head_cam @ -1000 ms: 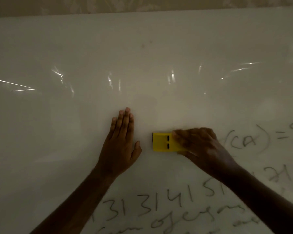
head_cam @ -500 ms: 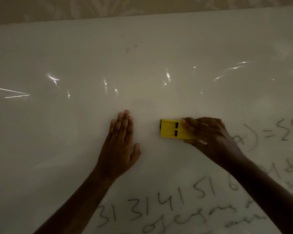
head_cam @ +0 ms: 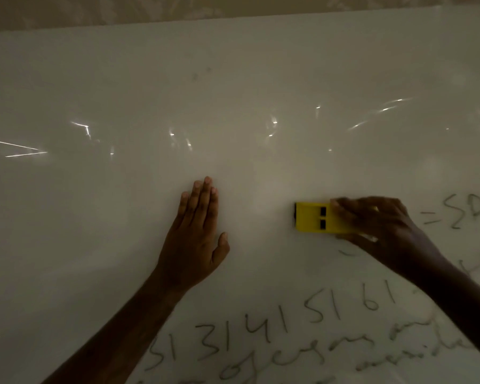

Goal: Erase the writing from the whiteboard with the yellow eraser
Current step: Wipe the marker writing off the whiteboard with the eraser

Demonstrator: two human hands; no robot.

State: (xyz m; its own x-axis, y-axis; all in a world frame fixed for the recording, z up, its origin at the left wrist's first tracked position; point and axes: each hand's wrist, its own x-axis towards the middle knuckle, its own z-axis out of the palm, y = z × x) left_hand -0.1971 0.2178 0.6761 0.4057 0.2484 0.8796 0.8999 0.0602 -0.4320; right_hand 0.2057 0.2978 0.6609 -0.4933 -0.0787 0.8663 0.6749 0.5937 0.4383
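Observation:
A large whiteboard (head_cam: pixel 233 92) fills the view in dim light. My right hand (head_cam: pixel 383 231) is shut on the yellow eraser (head_cam: pixel 313 217), pressing it flat on the board right of centre; its right end is hidden under my fingers. My left hand (head_cam: pixel 197 239) lies flat on the board to the left of the eraser, fingers together, holding nothing. Dark handwriting remains: an equation fragment (head_cam: pixel 455 214) to the right of the eraser, a row of numbers (head_cam: pixel 275 331) below it, and cursive words (head_cam: pixel 316 358) along the bottom.
The board's upper and left areas carry only faint smudges (head_cam: pixel 201 74) and bright light reflections (head_cam: pixel 81 126). A patterned wall (head_cam: pixel 178 9) shows above the board's top edge.
My right hand has slid the eraser rightwards along the equation line, and the bracketed letters left of the equals sign are gone. My left hand stays flat in place.

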